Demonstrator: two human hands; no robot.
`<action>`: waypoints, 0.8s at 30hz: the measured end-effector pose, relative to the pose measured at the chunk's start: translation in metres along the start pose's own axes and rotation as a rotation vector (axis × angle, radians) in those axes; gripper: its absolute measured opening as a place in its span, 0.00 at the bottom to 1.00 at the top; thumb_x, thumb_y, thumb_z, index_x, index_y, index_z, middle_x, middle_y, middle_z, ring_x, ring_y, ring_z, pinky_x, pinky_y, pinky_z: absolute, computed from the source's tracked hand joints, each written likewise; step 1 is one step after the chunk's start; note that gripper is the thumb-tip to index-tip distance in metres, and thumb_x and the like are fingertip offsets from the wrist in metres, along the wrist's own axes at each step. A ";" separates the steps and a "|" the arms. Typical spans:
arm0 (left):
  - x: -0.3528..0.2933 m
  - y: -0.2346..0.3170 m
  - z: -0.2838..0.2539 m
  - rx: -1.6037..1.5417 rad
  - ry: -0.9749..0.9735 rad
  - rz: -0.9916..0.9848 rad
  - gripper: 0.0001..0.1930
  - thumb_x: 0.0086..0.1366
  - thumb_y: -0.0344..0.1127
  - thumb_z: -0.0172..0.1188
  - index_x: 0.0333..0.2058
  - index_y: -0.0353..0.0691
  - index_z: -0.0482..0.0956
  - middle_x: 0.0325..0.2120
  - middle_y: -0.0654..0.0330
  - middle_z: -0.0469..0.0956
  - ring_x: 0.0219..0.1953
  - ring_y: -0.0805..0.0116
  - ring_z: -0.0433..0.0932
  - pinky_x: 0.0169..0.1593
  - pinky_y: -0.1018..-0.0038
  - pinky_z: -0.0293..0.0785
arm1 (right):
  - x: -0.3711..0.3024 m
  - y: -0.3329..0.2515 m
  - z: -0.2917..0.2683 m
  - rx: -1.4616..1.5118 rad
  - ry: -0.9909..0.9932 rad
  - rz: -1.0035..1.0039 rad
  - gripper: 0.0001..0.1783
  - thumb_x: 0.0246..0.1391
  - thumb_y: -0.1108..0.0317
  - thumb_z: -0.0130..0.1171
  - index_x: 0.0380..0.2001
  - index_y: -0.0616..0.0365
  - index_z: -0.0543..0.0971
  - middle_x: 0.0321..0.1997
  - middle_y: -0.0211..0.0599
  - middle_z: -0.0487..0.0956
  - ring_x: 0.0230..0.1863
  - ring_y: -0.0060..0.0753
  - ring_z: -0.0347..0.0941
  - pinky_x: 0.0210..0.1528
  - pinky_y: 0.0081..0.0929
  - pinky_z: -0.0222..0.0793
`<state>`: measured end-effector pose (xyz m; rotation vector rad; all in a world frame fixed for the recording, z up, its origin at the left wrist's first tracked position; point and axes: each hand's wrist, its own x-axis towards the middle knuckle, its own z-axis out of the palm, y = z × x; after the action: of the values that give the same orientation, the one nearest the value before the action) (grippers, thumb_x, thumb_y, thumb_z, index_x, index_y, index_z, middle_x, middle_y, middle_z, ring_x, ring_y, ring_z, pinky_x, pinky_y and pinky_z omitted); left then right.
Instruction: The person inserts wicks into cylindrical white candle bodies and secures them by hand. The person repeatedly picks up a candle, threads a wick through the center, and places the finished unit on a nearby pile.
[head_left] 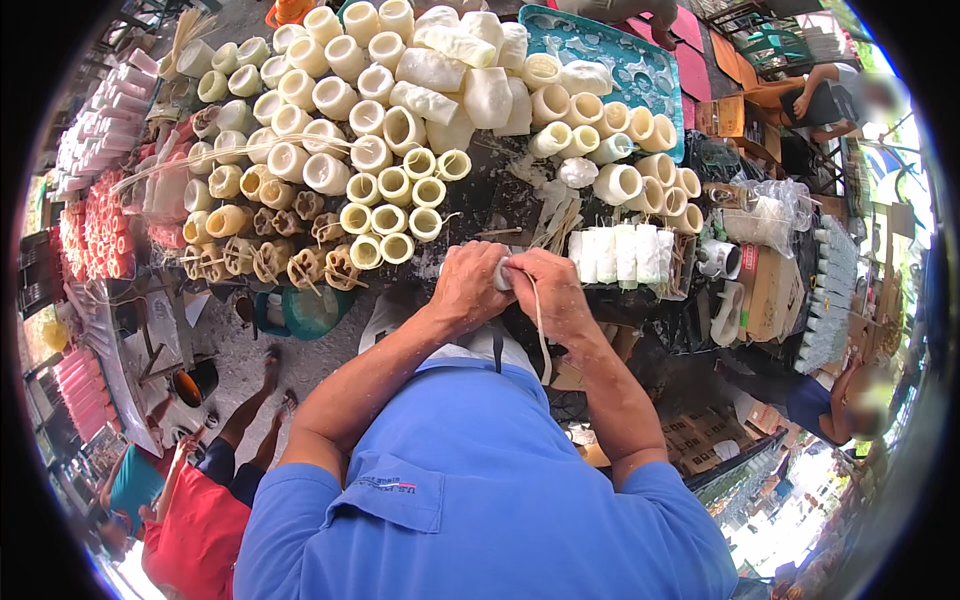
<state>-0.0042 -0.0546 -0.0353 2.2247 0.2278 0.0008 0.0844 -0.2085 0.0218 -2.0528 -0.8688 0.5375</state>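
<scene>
My left hand (468, 287) and my right hand (552, 292) meet at the table's near edge, in front of my body. The left fingers are wrapped round a small white waxy piece (503, 273), mostly hidden by the hands. My right fingers pinch at its side, and a long pale strip (542, 335) hangs down from them in a curve. Right of the hands stands a row of white waxy cylinders (620, 254). To the left are several pale yellow hollow wax cups (388, 219), with open tops and some with strands sticking out.
More wax cups (330, 98) crowd the table's far left. A teal tray (600, 40) lies at the back. Brown flower-shaped pieces (270, 262) line the left near edge. Cardboard boxes (775, 290) and a white mug (718, 259) stand at right. Other people are around the table.
</scene>
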 end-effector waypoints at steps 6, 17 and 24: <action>0.015 -0.003 0.000 -0.050 -0.107 -0.276 0.27 0.56 0.43 0.78 0.49 0.34 0.81 0.41 0.45 0.86 0.49 0.44 0.85 0.55 0.53 0.79 | -0.001 0.036 -0.038 0.428 -0.168 0.366 0.30 0.56 0.71 0.76 0.62 0.62 0.80 0.53 0.36 0.84 0.46 0.24 0.79 0.48 0.25 0.80; 0.057 -0.059 0.050 -0.218 -0.047 -0.652 0.52 0.61 0.42 0.76 0.74 0.24 0.55 0.65 0.30 0.72 0.68 0.39 0.73 0.72 0.57 0.69 | 0.008 0.026 -0.091 -0.093 0.301 0.362 0.21 0.61 0.69 0.70 0.57 0.60 0.85 0.61 0.58 0.83 0.69 0.50 0.75 0.71 0.40 0.67; 0.014 -0.035 0.034 0.003 -0.012 -0.260 0.53 0.65 0.47 0.72 0.76 0.25 0.51 0.73 0.32 0.59 0.77 0.38 0.59 0.79 0.56 0.57 | 0.013 -0.012 -0.074 0.155 0.322 0.250 0.35 0.60 0.66 0.76 0.69 0.58 0.76 0.75 0.51 0.74 0.77 0.52 0.68 0.79 0.50 0.58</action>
<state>0.0068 -0.0579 -0.0854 2.1827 0.5089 -0.1538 0.1355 -0.2323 0.0728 -2.0421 -0.3734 0.3773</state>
